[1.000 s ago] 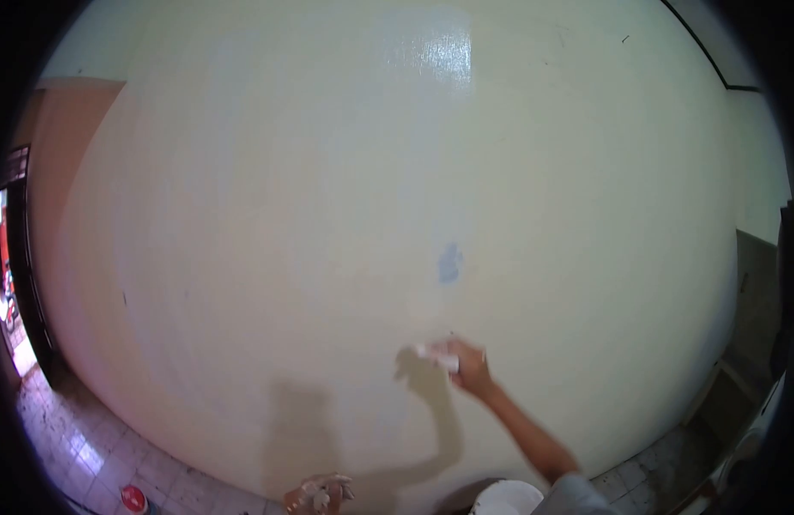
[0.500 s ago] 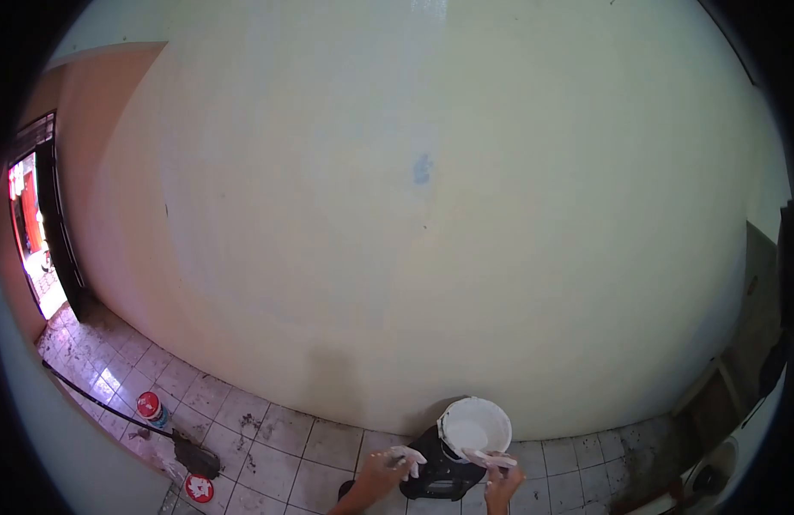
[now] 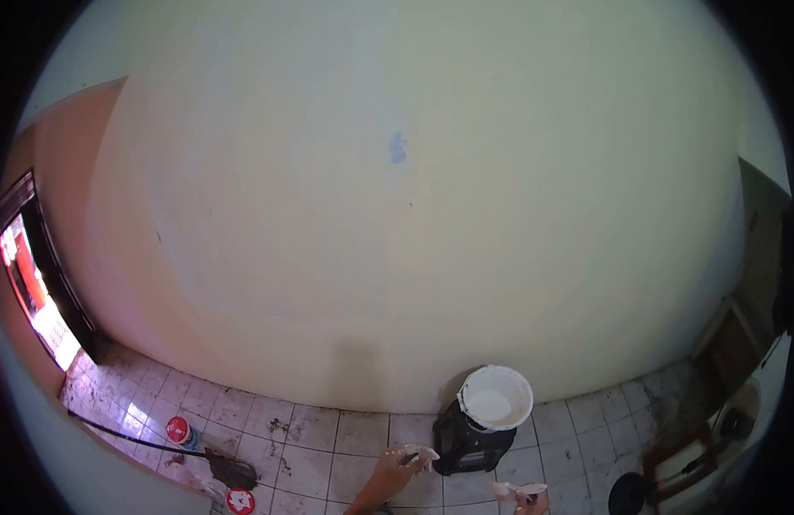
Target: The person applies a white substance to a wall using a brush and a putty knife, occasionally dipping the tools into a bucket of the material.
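My left hand is closed on a white-smeared putty knife, held low in front of the wall, to the left of the bucket. Lower and farther right, at the frame's bottom edge, my right hand grips a flat scraper whose blade is coated in white paste. Its fingers are partly cut off. Beyond both hands a white bucket with white material inside sits on a black stand close to the wall. Neither hand touches the bucket.
The pale wall carries a small blue patch. At left on the tiled floor are a red-lidded can, a dark long-handled broom-like tool and a red-and-white lid. A doorway opens at far left. Framed items lean at right.
The camera view has shifted, so the bucket and floor items sit farther right. My right hand and its scraper have dropped away from the bucket's rim. My left hand keeps its hold.
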The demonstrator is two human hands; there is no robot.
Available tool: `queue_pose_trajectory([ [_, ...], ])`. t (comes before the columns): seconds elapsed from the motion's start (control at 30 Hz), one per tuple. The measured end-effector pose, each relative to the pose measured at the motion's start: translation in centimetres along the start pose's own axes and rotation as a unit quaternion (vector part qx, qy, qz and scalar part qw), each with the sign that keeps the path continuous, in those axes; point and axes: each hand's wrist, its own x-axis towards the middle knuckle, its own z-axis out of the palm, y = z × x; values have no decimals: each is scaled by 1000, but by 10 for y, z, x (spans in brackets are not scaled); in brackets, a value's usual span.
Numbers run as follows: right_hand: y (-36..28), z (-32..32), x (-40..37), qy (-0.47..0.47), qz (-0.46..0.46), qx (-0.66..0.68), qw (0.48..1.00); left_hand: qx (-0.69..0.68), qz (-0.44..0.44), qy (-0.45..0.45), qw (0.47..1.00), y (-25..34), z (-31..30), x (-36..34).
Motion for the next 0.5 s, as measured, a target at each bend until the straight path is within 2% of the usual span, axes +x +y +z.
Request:
queue_pose_trajectory([
  [0.1, 9, 1, 8, -50, 60, 41, 996, 24, -12, 21, 999, -7, -33, 15],
  [0.2, 28, 28, 20, -51, 78, -48, 994, 60, 22, 105, 992, 5, -79, 29],
  [0.3, -110, 21, 73, 102, 24, 104, 989, 18, 43, 179, 983, 7, -129, 35],
  [0.37, -91, 45, 88, 108, -45, 80, 990, 4, 62, 233, 970, -7, -163, 38],
  [0.43, -122, 43, 106, 82, -64, -1, 995, -10, 68, 273, 959, -15, -187, 37],
  [0.47, -125, 44, 115, 78, -110, 3, 991, -19, 66, 292, 954, -13, -196, 38],
  [0.5, -133, 43, 121, 74, -104, -76, 989, -31, 65, 298, 952, -12, -203, 36],
])
